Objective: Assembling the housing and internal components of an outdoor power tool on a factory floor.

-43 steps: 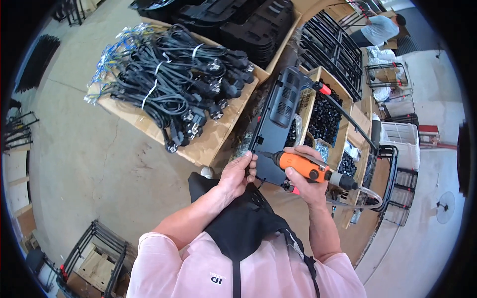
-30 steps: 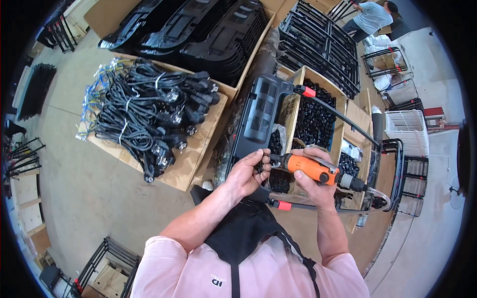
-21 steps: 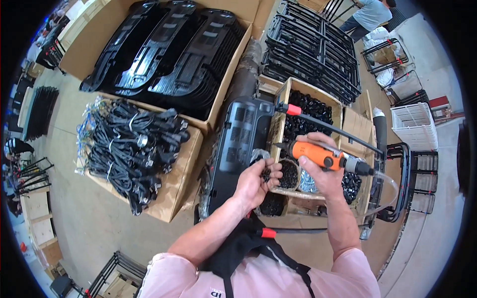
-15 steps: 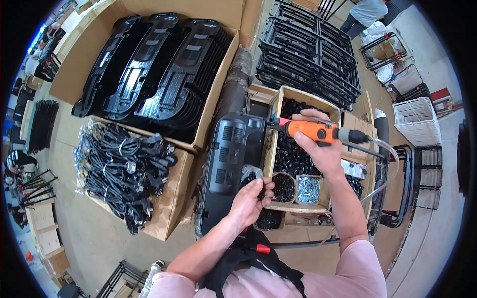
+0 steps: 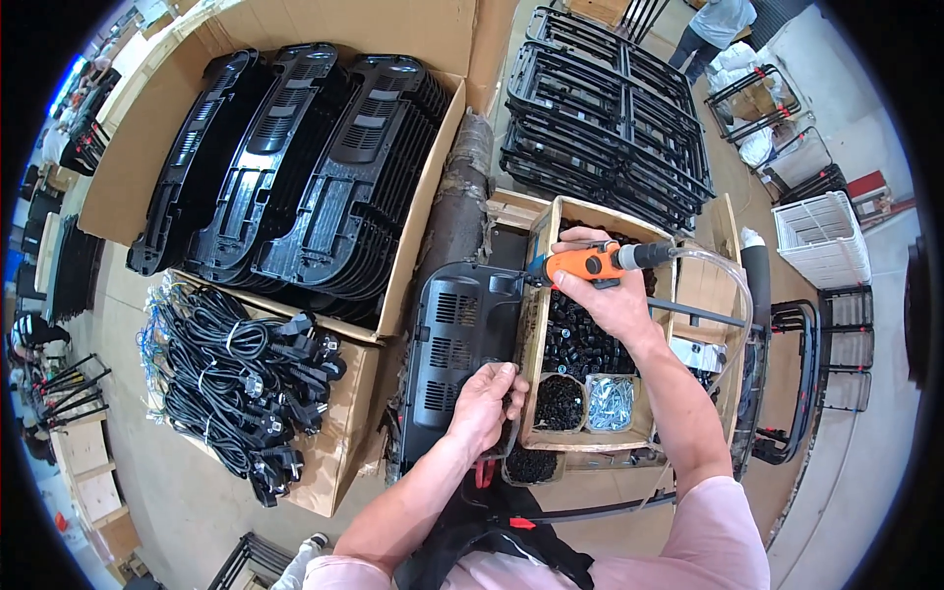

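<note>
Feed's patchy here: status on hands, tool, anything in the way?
Right hand gripping orange power tool, tip near corner of black panel. Left hand curled at panel's edge, contents hidden. Wooden parts box beneath right hand; clear hose loops right.

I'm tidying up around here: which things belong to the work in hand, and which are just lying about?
Likely in the work:
orange power tool, in the right hand
black plastic cover, by the left hand
silver metal pieces, within reach

Likely just lying about:
white basket
white bags
</note>
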A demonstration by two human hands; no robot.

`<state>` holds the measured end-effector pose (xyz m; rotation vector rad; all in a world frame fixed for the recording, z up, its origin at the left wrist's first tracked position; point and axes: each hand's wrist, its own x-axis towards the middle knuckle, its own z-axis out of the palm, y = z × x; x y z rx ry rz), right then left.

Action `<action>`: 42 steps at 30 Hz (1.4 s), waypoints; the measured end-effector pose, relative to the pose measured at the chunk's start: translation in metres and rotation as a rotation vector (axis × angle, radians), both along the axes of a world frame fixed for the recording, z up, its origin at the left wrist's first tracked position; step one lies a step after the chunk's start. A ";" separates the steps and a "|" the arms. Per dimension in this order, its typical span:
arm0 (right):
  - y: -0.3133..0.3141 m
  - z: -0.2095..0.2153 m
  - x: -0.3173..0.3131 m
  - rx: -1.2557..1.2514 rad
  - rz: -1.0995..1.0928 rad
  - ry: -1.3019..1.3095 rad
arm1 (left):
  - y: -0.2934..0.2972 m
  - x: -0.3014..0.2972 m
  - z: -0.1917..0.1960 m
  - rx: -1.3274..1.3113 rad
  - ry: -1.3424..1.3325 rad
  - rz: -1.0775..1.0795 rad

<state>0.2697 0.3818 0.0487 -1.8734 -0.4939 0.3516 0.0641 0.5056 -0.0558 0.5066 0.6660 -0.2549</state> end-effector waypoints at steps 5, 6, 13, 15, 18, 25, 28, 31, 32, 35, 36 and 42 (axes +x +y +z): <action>0.021 0.012 0.006 -0.108 0.070 -0.025 | -0.003 0.020 0.000 0.017 0.038 0.043; 0.023 0.010 0.008 -0.149 0.089 -0.075 | -0.004 0.024 0.001 -0.003 0.022 0.054; 0.027 0.006 0.007 -0.222 0.135 -0.193 | -0.007 0.048 0.002 0.104 -0.074 0.131; 0.028 0.003 0.008 -0.207 0.135 -0.179 | -0.003 0.051 0.001 0.114 -0.086 0.145; 0.026 0.001 0.009 -0.189 0.136 -0.170 | 0.001 0.055 -0.004 0.055 -0.063 0.156; 0.024 0.017 -0.001 -0.052 0.117 -0.040 | 0.010 0.071 0.002 -0.211 0.047 0.301; 0.015 0.045 -0.018 0.085 0.096 0.054 | 0.019 0.076 0.000 -0.332 -0.015 0.347; 0.010 0.049 -0.029 0.138 0.120 0.103 | 0.024 0.079 -0.006 -0.429 -0.104 0.387; 0.009 0.048 -0.031 0.158 0.137 0.112 | 0.024 0.079 -0.005 -0.431 -0.113 0.398; 0.009 0.043 -0.035 0.165 0.120 0.119 | 0.025 0.082 -0.004 -0.428 -0.132 0.388; 0.008 0.042 -0.035 0.150 0.115 0.106 | 0.026 0.082 -0.003 -0.426 -0.131 0.392; 0.005 0.043 -0.039 0.166 0.086 0.101 | 0.033 0.077 -0.003 -0.437 -0.191 0.331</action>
